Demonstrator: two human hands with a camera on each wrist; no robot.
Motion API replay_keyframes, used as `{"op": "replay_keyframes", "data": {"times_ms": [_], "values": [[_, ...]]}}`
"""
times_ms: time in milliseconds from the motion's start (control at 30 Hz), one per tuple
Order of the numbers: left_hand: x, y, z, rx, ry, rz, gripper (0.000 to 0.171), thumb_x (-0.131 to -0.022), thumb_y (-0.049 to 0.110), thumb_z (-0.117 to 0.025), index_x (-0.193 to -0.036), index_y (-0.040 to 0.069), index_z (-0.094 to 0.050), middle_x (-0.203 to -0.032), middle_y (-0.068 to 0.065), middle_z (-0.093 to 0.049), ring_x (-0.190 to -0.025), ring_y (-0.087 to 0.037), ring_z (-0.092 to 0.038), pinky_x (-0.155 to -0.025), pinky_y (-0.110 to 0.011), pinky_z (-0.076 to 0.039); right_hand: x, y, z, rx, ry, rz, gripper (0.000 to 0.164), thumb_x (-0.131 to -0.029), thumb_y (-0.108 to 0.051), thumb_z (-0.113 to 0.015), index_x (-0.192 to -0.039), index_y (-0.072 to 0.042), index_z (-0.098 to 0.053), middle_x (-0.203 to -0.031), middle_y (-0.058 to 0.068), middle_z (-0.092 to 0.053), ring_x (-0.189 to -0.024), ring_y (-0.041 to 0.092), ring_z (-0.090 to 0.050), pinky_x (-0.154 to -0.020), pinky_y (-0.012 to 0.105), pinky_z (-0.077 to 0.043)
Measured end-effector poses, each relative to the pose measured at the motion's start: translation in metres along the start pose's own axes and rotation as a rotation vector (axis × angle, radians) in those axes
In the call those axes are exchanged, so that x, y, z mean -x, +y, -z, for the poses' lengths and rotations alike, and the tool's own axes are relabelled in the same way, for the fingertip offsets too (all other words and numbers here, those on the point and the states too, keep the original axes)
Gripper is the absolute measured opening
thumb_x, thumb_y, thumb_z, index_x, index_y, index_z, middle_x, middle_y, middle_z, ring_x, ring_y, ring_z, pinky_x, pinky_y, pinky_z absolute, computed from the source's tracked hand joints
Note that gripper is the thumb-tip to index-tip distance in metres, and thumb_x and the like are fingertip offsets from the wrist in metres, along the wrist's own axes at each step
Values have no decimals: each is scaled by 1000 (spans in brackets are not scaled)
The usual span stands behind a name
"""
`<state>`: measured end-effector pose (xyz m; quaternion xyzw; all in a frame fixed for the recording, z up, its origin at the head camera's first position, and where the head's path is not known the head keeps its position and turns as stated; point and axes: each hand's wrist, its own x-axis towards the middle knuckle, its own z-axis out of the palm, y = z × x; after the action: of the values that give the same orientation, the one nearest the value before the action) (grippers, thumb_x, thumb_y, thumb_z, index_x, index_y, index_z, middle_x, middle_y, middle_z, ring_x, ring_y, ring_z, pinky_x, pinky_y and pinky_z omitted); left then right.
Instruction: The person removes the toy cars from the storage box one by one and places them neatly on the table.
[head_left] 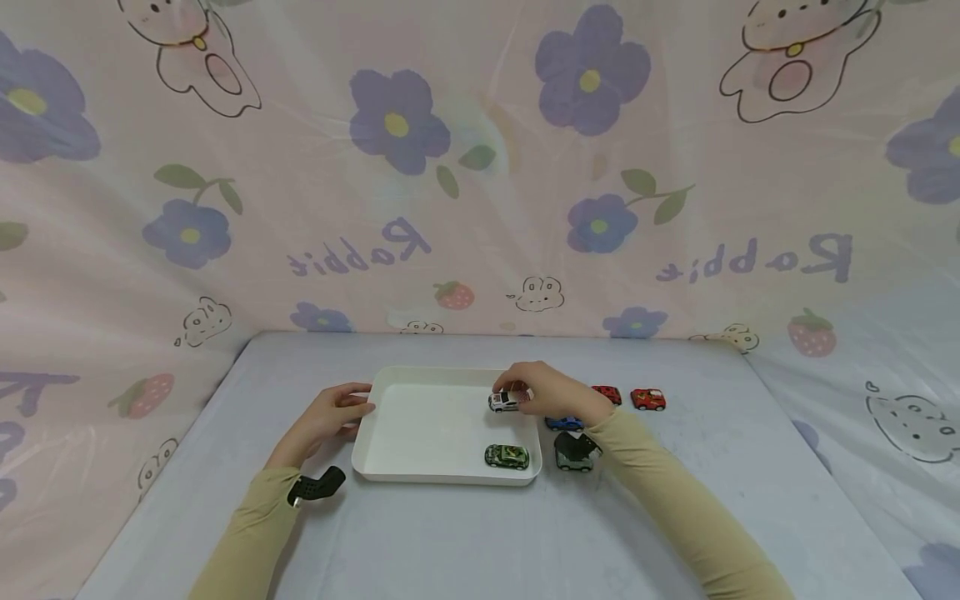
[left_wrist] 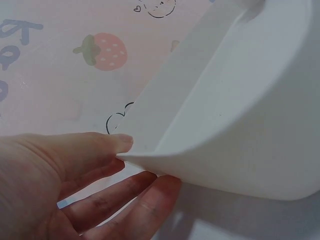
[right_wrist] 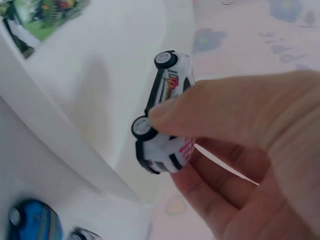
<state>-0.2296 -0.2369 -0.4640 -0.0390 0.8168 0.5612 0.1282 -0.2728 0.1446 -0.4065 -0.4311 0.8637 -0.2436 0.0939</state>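
My right hand (head_left: 553, 390) pinches a white toy car (head_left: 504, 402) between thumb and fingers, over the right part of a white tray (head_left: 427, 433). In the right wrist view the white car (right_wrist: 167, 95) shows dark wheels and pink marks, with the thumb on its side. My left hand (head_left: 330, 421) grips the tray's left rim, its thumb on the top and its fingers against the outer wall, as the left wrist view shows. A green camouflage toy car (head_left: 507, 457) sits inside the tray at the front right corner.
Right of the tray stand a blue toy car (head_left: 564, 423), a grey-green toy car (head_left: 574, 458) partly covered by the wrist camera, and two red toy cars, one (head_left: 606, 394) behind the right hand and another (head_left: 648, 399) farther right. A patterned curtain (head_left: 480, 208) hangs behind the table.
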Motion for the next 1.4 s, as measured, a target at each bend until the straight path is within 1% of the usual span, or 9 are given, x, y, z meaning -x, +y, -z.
{"op": "replay_keyframes", "data": {"times_ms": [167,367,567,767,933,1067,1167,1267,1400], "values": [[1,1,0,1,1,-8,53,-92,19,-66,-139,4,-46,-123,-19,-59,-98,-25,-64,-70,-32,-56,12,-1,14,9,33,-15,40,-82,10,-58,-116,-10,-66,-95,1,-58,-79,22,-50,-64,29,-41],[3,2,1,13,-4,-24,54,-92,18,-66,-139,2,-45,-122,-21,-59,-96,-24,-64,-68,-32,-56,34,-1,29,17,74,-14,40,-82,10,-59,-118,-8,-65,-96,1,-59,-78,20,-49,-65,30,-41],[3,2,1,27,-9,-32,54,-92,17,-66,-139,1,-45,-121,-21,-59,-95,-24,-64,-68,-33,-56,58,10,38,-2,94,-53,38,-84,8,-60,-119,-7,-63,-99,0,-60,-78,20,-49,-63,31,-42],[3,1,2,27,-6,-37,53,-92,16,-66,-139,0,-44,-122,-22,-58,-93,-23,-64,-67,-33,-56,83,26,39,-20,109,-100,39,-83,10,-61,-119,-6,-64,-104,2,-61,-78,21,-49,-62,28,-42],[5,1,2,37,-11,-37,54,-92,17,-66,-139,1,-44,-123,-22,-57,-95,-24,-64,-68,-33,-56,103,37,38,-27,115,-112,38,-82,13,-61,-117,-2,-63,-103,5,-62,-77,22,-49,-64,31,-42],[4,0,1,34,-18,-44,54,-92,18,-66,-139,1,-44,-124,-22,-57,-97,-25,-64,-69,-34,-56,122,46,37,-26,127,-140,37,-82,12,-61,-116,-2,-63,-105,6,-63,-80,21,-51,-68,37,-46],[3,0,1,30,-13,-39,54,-92,17,-66,-139,1,-45,-124,-22,-57,-96,-24,-64,-69,-34,-56,137,53,36,-5,140,-168,38,-81,12,-63,-116,-3,-64,-108,6,-63,-87,19,-55,-75,38,-51],[2,1,0,27,-6,-32,53,-92,17,-66,-139,1,-45,-123,-22,-57,-95,-24,-64,-69,-34,-56,150,60,35,14,155,-176,38,-79,13,-64,-114,-3,-65,-107,7,-64,-93,20,-58,-80,39,-52],[1,1,0,22,-5,-29,52,-92,17,-66,-138,2,-46,-122,-21,-58,-95,-23,-64,-68,-33,-56,165,70,34,30,170,-196,39,-78,15,-64,-113,-3,-65,-110,7,-63,-94,20,-59,-81,38,-52]]}}
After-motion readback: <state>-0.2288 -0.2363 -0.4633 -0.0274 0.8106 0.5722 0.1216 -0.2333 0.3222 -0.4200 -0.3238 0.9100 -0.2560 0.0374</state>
